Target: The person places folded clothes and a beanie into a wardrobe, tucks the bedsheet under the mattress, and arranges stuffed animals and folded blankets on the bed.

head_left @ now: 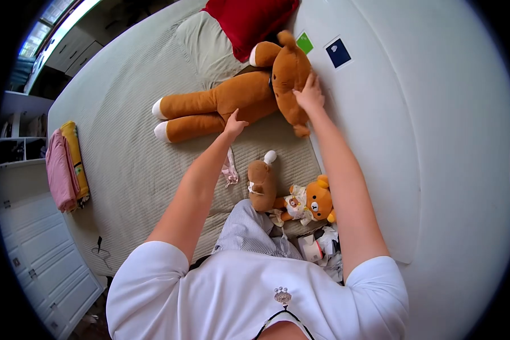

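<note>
With left hand (236,123) half-spread at the trunk (245,92) and right hand (311,96) spread over the head (289,67), touching, on the bed (124,170), a big brown plush bear (192,105). Probably light, soft, floppy; best scooped with 2 hands under trunk, then head, never by 1 ear (287,39).

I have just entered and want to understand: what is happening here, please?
A person has both hands on a large plush bear lying on the bed. The left hand touches its body, the right hand its head. A clothed small bear and another brown plush toy lie nearer the person.
</note>
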A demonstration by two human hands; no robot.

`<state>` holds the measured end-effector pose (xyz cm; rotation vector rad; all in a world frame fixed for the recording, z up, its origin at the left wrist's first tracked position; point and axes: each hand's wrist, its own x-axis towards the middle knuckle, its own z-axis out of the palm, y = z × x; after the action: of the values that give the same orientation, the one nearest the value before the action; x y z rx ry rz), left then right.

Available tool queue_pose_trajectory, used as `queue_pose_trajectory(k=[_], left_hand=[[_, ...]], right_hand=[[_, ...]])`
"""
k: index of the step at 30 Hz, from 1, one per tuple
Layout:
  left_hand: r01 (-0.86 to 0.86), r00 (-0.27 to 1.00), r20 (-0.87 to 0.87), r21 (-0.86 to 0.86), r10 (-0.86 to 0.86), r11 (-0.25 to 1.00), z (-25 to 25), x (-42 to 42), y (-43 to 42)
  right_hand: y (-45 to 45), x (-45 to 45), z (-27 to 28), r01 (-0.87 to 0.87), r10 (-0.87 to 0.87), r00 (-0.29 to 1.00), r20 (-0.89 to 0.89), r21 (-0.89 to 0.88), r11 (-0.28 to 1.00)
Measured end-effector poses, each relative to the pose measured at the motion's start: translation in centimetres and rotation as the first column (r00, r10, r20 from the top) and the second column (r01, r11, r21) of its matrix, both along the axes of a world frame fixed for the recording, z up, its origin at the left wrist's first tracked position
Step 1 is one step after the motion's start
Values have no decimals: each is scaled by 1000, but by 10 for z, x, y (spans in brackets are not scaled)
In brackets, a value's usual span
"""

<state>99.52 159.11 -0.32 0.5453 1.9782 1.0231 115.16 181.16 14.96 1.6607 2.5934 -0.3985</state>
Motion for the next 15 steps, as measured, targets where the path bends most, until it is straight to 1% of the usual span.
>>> queue_pose_trajectory(k=[1, 4, 5, 8, 9, 12, 13, 14, 15], left_hand=[[18, 998, 65, -1, -18, 1000, -2, 0, -4], [21, 943, 334, -8, -17, 1000, -23, -11, -8], [17, 963, 268, -25, -10, 1000, -28, -8, -12], [-2, 982, 189, -72, 16, 997, -65, -1, -27], [15, 966, 258, -128, 18, 992, -47, 5, -33], [25, 960, 278, -208, 34, 978, -89, 21, -65], [26, 967, 249, -277, 46, 961, -95, 28, -78], [26, 974, 218, -344, 53, 939, -102, 33, -90], [25, 982, 182, -403, 53, 915, -108, 35, -98]], right_hand=[[-10, -5, -16, 60, -65, 995, -70, -61, 996], [-25, -9, -43, 104, -101, 986, -134, 16, 994], [-26, -8, -47, 103, -96, 983, -159, 34, 994], [-36, -6, -47, 73, -11, 976, -220, 273, 959], [-49, -5, -36, 59, 88, 942, -324, 416, 908], [-84, 1, -30, -49, 346, 857, -382, 608, 792], [-107, 1, -24, -84, 407, 793, -453, 581, 810], [-129, 2, -25, -120, 448, 776, -445, 593, 796], [-151, 4, -39, -151, 478, 725, -496, 563, 813]])
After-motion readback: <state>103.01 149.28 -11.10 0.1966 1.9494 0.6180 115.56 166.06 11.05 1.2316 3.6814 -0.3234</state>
